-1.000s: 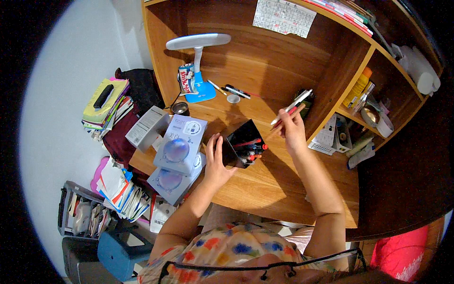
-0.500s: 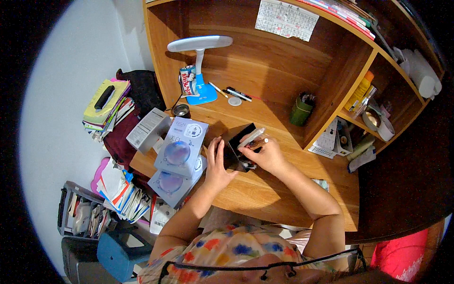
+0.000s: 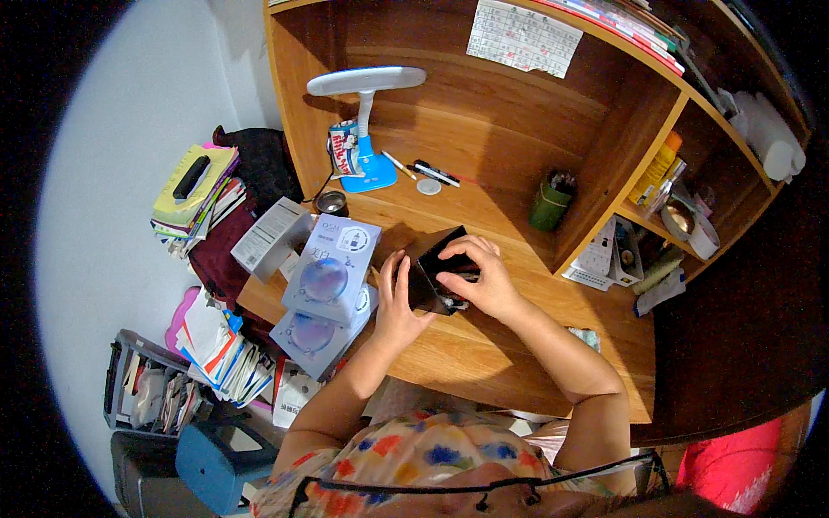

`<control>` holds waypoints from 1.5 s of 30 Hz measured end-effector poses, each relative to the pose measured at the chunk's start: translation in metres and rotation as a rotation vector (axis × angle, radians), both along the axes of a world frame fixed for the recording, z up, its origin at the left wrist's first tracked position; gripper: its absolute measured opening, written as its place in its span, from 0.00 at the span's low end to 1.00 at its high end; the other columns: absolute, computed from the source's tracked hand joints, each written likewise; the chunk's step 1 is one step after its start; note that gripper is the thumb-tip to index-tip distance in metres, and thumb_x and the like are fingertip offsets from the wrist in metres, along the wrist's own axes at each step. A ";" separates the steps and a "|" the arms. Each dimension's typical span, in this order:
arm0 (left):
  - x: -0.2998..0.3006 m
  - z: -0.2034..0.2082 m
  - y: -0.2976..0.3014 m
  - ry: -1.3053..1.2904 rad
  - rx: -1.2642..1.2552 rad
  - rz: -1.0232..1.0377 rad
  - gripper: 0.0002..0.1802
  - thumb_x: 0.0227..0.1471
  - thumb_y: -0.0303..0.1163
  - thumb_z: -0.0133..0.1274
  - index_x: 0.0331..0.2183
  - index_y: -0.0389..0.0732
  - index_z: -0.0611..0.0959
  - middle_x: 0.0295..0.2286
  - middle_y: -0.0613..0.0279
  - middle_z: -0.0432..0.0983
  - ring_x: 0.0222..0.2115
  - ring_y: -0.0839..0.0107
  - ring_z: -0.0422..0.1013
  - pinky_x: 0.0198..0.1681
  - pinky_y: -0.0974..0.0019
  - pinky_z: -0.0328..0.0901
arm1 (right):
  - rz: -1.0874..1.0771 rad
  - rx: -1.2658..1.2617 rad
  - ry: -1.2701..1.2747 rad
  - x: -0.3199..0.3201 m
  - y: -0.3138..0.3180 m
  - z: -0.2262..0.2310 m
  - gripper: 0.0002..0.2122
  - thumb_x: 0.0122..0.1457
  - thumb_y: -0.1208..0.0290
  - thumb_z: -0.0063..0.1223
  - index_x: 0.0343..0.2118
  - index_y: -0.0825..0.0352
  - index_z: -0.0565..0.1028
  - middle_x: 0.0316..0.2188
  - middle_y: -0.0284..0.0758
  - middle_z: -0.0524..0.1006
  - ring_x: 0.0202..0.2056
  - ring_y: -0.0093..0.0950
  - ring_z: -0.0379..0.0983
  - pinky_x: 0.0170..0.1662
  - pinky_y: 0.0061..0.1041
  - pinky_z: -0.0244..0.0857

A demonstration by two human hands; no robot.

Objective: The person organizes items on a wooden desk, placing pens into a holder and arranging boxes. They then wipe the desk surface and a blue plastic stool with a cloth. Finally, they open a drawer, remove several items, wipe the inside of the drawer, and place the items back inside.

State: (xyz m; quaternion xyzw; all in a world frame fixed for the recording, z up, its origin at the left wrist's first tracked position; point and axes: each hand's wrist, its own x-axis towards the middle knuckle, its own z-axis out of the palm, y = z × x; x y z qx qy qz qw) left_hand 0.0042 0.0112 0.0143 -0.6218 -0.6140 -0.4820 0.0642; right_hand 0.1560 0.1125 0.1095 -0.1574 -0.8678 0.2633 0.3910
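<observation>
A black open-topped box (image 3: 429, 296) stands tilted on the desk before me. My left hand (image 3: 395, 302) holds it by its left side, thumb at the near edge and fingers along the wall. Over the opening is my right hand (image 3: 485, 281), thumb and fingers apart, with nothing visible between them. Small whitish and dark items (image 3: 455, 303) show inside the box near its lower corner; my right hand hides part of the inside. Left of my left hand lie two stacked pale-blue boxes (image 3: 321, 281) with round bubble pictures.
A blue-and-white desk lamp (image 3: 369, 168) stands at the back, with pens (image 3: 434, 173) and a round lid (image 3: 428, 186) beside it. A green pen holder (image 3: 552, 200) is at the right. A grey-white carton (image 3: 273, 241) and a dark tin (image 3: 332, 203) sit to the left.
The white pen-like items that my right hand held over the box are gone from its fingers, which have opened. My left hand keeps its place on the box.
</observation>
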 end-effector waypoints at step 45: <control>-0.011 -0.002 0.003 -0.211 0.028 0.022 0.56 0.32 0.33 0.67 0.60 0.40 0.54 0.58 0.39 0.49 0.59 0.39 0.49 0.60 0.42 0.48 | -0.463 0.534 -0.850 -0.204 0.264 -0.122 0.16 0.60 0.66 0.42 0.50 0.63 0.72 0.47 0.36 0.70 0.50 0.35 0.63 0.51 0.44 0.53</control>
